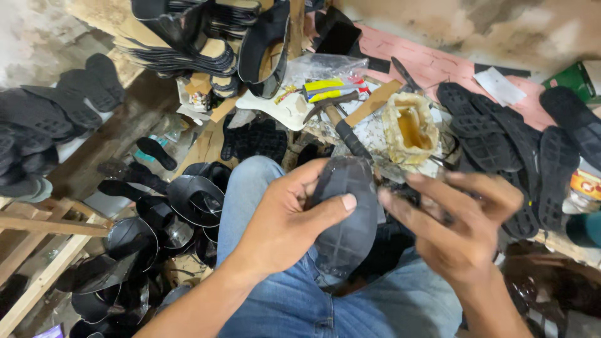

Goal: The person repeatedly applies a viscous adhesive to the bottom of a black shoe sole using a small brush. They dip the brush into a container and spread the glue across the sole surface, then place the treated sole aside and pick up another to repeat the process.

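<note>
My left hand point(285, 219) grips a dark grey rubber shoe sole point(346, 231) over my lap, tread side up, with the thumb pressed across its middle. My right hand point(460, 222) is blurred just right of the sole, fingers spread and reaching toward its upper edge; whether it holds anything small I cannot tell. Both hands are above my blue-jeaned knees point(250, 188).
A glue-crusted pot point(410, 128) of amber adhesive and a hammer point(341, 125) lie just beyond the hands. Black treaded soles point(501, 125) pile up at right, stacked insoles point(188, 37) at top, shiny black upper pieces point(188, 200) at left, a wooden frame point(44, 225) at far left.
</note>
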### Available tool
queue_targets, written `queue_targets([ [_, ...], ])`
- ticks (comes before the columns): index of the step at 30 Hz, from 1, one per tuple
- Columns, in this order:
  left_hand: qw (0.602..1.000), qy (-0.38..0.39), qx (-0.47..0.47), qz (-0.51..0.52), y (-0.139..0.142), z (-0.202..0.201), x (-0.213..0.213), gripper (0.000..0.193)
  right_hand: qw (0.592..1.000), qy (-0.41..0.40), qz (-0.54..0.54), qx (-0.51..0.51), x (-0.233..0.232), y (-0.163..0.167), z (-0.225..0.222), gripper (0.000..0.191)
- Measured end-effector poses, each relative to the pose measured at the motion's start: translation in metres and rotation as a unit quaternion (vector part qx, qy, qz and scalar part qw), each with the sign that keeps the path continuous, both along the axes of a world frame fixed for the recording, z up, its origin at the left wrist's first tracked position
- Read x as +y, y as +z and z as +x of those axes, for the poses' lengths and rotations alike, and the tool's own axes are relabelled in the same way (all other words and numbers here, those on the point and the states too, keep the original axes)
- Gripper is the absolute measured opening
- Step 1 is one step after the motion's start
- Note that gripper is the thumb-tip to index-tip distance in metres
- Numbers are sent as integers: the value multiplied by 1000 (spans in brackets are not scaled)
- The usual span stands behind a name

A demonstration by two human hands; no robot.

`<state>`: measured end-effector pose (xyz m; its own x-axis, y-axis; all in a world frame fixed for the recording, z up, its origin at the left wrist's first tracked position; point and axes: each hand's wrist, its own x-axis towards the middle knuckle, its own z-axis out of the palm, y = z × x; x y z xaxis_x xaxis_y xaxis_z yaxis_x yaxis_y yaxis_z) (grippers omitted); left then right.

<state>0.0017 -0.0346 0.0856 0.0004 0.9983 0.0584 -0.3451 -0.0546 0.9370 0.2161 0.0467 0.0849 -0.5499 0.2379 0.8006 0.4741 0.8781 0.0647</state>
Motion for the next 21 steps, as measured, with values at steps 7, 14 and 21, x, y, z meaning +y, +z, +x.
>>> queue_targets([
  [7, 999, 1, -40, -12, 1, -3, -5, 36, 1000, -3, -12, -22, -5, -8, -8, 55],
  [14, 989, 77, -120, -37, -8, -7, 4, 37, 947, 92, -300, 64, -31, -18, -16, 70],
  [21, 998, -7, -66, -16, -13, -2, -6, 48, 775, 122, -574, 235, -30, -27, -18, 78],
])
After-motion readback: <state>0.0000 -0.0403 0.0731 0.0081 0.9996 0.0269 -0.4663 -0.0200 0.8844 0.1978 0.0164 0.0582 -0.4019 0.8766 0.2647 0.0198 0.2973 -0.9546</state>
